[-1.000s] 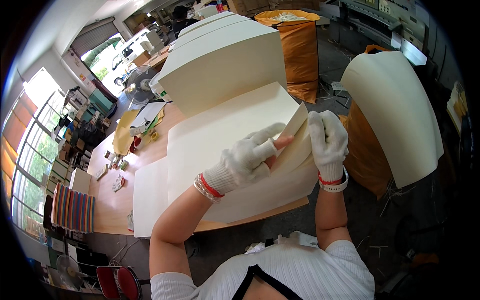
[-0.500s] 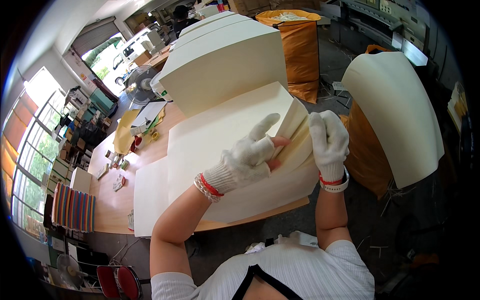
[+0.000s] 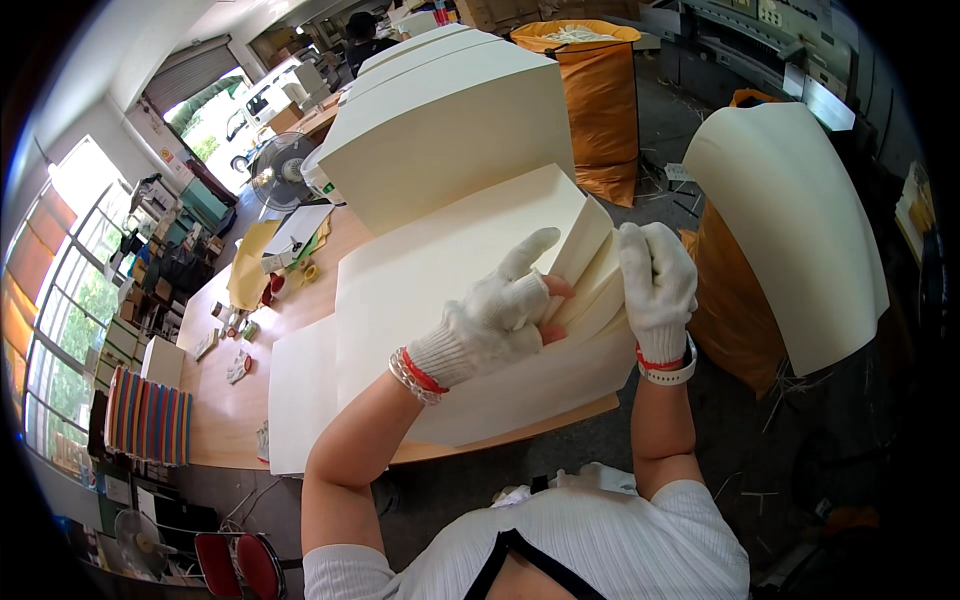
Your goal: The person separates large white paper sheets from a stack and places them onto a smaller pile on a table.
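Observation:
A stack of large cream-white paper sheets (image 3: 430, 265) lies on the wooden table in front of me. Its right corner is lifted and curled back, and the bent sheets (image 3: 598, 290) fan apart there. My right hand (image 3: 657, 280), in a white knit glove, is closed on that raised corner. My left hand (image 3: 492, 312), gloved alike but with two bare fingertips, lies over the stack with its fingers apart. Those fingertips touch the fanned edges of the sheets.
Behind the sheets rises a tall block of paper (image 3: 450, 140). Orange sacks (image 3: 605, 110) stand to the right, one under a large curved sheet (image 3: 790, 230). Tape and small items lie on the table (image 3: 225, 400) at left, near a fan (image 3: 280, 170). A person (image 3: 365, 45) is far back.
The curled sheets between my hands have spread slightly farther apart. Both hands stay in nearly the same place.

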The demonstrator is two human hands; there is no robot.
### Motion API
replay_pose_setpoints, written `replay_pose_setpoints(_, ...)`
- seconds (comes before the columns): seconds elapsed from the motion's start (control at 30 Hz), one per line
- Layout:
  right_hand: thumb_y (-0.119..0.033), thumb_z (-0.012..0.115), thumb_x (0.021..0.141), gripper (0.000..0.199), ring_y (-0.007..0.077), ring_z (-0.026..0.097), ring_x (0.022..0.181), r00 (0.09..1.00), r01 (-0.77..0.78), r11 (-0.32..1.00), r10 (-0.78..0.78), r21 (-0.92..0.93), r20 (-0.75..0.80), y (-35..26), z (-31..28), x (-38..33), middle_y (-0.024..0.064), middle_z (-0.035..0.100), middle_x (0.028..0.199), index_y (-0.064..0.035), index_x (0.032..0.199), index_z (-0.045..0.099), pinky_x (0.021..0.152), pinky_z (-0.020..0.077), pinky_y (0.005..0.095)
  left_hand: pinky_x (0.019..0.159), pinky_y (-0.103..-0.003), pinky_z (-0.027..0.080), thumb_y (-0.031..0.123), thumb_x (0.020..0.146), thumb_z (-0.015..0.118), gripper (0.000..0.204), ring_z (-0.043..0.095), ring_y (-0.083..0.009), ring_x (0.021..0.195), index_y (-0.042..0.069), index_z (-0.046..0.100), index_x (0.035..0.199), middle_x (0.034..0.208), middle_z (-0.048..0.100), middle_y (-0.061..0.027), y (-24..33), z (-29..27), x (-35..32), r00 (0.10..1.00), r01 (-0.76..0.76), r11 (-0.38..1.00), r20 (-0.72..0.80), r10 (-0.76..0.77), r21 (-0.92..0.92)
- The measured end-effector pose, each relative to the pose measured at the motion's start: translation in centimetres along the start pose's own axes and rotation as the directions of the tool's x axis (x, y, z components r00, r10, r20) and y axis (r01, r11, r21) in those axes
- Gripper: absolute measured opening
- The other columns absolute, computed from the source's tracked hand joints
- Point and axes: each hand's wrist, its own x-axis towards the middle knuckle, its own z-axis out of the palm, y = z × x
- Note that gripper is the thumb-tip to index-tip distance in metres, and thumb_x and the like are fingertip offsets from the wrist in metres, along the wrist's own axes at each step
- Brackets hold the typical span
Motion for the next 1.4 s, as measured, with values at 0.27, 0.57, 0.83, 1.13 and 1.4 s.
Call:
replay_pose_setpoints(0.27,-0.007,0.064,0.094,0.016,0.0263,0.051,0.060,0.998,-0.056,0.998,0.055,0.017,0.005,-0.2,0.0,-0.1,0.0094,0.048,0.065,0.0014,0.081,0.059,0.057,0.0414,0.0374,0.082,-0.037,0.055,-0.005,0.075,0.072,0.028,0.068,-0.0358,0.102,0.006,0.069,0.101,0.143,0.049,-0.0249,-1.2,0.1,-0.1,0.993,-0.097,0.995,0.068,0.099,-0.039)
replay_pose_setpoints(0.57,-0.007,0.064,0.094,0.018,0.0254,0.051,0.060,0.999,-0.049,0.999,0.049,0.020,0.003,0.1,0.0,-0.1,0.0098,0.048,0.065,0.0018,0.079,0.058,0.057,0.0412,0.0381,0.083,-0.036,0.055,0.001,0.074,0.081,0.028,0.068,-0.0352,0.104,0.004,0.063,0.095,0.145,0.048,-0.0259,-1.1,0.3,-0.3,0.998,-0.060,0.995,0.009,0.061,-0.083)
replay_pose_setpoints(0.83,-0.007,0.064,0.094,0.019,0.0243,0.052,0.060,0.999,-0.037,0.999,0.037,0.012,0.005,0.1,0.0,-0.1,0.0098,0.050,0.066,0.0024,0.078,0.058,0.057,0.0423,0.0370,0.083,-0.037,0.054,0.000,0.076,0.079,0.025,0.067,-0.0336,0.101,0.004,0.062,0.094,0.138,0.053,-0.0253,-0.9,0.0,0.3,0.987,-0.142,0.990,0.073,0.143,-0.019)
replay_pose_setpoints(1.13,-0.007,0.064,0.094,0.017,0.0252,0.053,0.061,0.998,-0.060,0.998,0.060,0.032,0.003,-0.1,0.0,-0.2,0.0097,0.051,0.066,0.0025,0.081,0.060,0.058,0.0430,0.0365,0.086,-0.038,0.055,-0.003,0.075,0.075,0.021,0.066,-0.0367,0.104,0.005,0.062,0.088,0.141,0.051,-0.0253,0.3,0.1,0.0,1.000,0.012,0.999,0.019,-0.011,-0.034)
replay_pose_setpoints(1.4,-0.008,0.065,0.094,0.019,0.0254,0.053,0.061,0.997,-0.076,0.997,0.076,0.014,-0.003,0.0,0.0,-0.2,0.0099,0.051,0.066,0.0021,0.079,0.059,0.058,0.0432,0.0370,0.081,-0.038,0.057,-0.003,0.071,0.075,0.031,0.067,-0.0368,0.102,0.010,0.070,0.099,0.141,0.053,-0.0215,-1.4,0.7,0.1,0.994,-0.099,0.995,0.035,0.099,0.006)
